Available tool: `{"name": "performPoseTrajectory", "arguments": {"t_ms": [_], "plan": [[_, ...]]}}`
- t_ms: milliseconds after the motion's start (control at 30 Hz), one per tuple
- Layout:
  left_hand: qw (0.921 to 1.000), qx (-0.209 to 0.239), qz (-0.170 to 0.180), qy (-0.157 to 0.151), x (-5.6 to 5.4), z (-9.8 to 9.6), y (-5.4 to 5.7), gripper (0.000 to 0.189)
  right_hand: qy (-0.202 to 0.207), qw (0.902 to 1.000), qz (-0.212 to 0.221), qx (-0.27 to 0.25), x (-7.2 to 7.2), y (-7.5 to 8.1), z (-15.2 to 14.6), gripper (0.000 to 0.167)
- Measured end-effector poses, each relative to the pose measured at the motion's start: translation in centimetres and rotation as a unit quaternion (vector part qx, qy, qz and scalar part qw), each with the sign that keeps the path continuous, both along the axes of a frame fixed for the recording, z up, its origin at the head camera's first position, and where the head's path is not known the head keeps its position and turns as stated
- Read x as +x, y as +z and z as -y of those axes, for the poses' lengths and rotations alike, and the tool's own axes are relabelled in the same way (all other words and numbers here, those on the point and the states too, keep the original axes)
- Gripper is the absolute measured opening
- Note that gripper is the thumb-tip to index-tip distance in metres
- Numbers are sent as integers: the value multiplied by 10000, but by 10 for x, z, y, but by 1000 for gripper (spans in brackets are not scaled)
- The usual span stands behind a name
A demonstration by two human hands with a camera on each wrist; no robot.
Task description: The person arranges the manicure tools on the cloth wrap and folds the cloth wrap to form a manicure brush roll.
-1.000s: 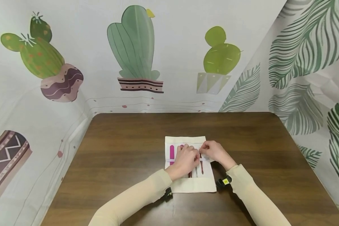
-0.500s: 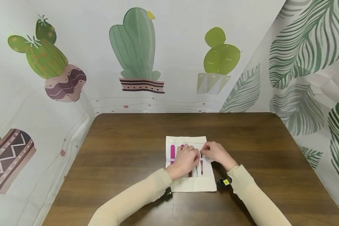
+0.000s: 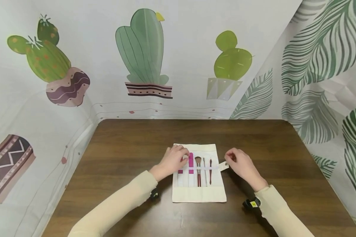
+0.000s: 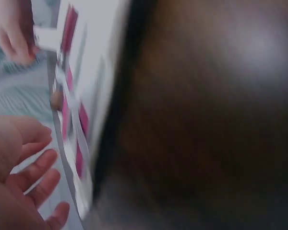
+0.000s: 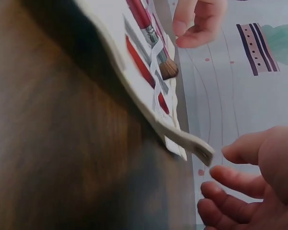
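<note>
A cream fabric roll case [image 3: 199, 195] lies spread out on the table. Under its white elastic band sit two magenta strips [image 3: 191, 159], a fluffy brush [image 3: 198, 160] with a dark red handle, a thin silver tool [image 3: 205, 172] and a slim dark red tool [image 3: 210, 174]. My left hand [image 3: 172, 160] is over the case's left side, fingers bent loosely around nothing, covering part of one strip. Just off the snap tab [image 5: 200, 149] on the right edge is my right hand [image 3: 244, 166]; its thumb and fingers stand apart in the right wrist view.
The brown wooden table [image 3: 130, 141] reaches back to a wall hanging [image 3: 187, 59] printed with cacti and leaves. Dark camera mounts hang below both wrists, the right one [image 3: 250, 204] close over the tabletop.
Both hands have come away from the case's middle and right side: the left moved left, the right moved right past the tab. The brush and slim tools are now uncovered.
</note>
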State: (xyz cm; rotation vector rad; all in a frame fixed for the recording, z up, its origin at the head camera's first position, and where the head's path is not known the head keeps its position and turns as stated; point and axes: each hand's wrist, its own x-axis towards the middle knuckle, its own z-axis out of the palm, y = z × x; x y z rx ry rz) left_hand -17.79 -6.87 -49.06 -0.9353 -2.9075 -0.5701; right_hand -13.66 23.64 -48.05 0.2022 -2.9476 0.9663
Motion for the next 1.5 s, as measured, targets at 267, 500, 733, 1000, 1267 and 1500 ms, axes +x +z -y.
{"name": "performPoseTrajectory", "arguments": {"t_ms": [267,500,733,1000,1267,1500], "plan": [[9997,169,-138,-101,-25,38,0,16,105,9979,-633,60,31,7,-12,9],[9992,260,-202,-219,-37,52,-6,16,990,9854,-1378,110,57,-6,-11,22],[9992,199,-17,-346,-39,54,-9,18,1870,9735,-1286,274,73,-18,-10,26],[9997,50,105,-223,-39,52,-11,20,2102,9691,-1217,424,85,-22,0,26],[9998,-83,130,-147,-39,49,-13,23,2171,9671,-1205,545,92,-23,5,28],[9996,-166,202,-66,-39,47,-16,23,2111,9669,-1210,775,94,-24,5,32]]}}
